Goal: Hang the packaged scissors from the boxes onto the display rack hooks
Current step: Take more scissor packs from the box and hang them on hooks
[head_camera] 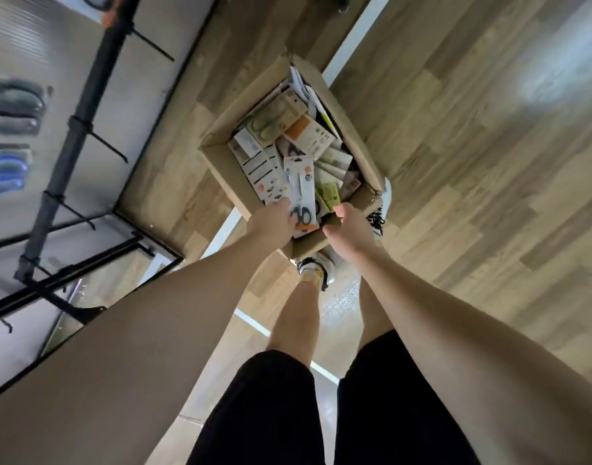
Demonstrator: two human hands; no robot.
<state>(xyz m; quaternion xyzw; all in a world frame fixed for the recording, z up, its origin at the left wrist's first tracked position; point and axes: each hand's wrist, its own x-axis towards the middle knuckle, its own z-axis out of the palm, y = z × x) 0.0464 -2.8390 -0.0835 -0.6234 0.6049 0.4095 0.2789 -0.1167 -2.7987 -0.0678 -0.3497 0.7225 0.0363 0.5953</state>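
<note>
A white-and-orange packaged pair of scissors [301, 193] is coming up out of the cardboard box [221, 166] on the floor, its lower end with the black handles held at the near edge of the box. The left hand [274, 219] has it, fingers curled round the pack's bottom corner with the thumb hidden behind the card. The right hand [346, 229] is just beside it at the box's near wall, fingers curled loosely; whether they pinch the box edge, a green pack or nothing at all I cannot tell from here. The box is the story of what's left: it looks crammed with more packs [288, 135], white, orange and green ones lying every which way, so I'd say the bulk of the job is still ahead. Off to the person's left stands the display rack [70, 135], a black post with thin hooks [108, 149] jutting out, several of them bare. Farther left, blurred, a few scissors with dark and blue handles [6, 169] seem to hang already, so some stock is up. The pack in hand has yet to travel across to a free hook. The person's trainers [316, 271] are planted right behind the box on the wood-look floor [472, 162].
</note>
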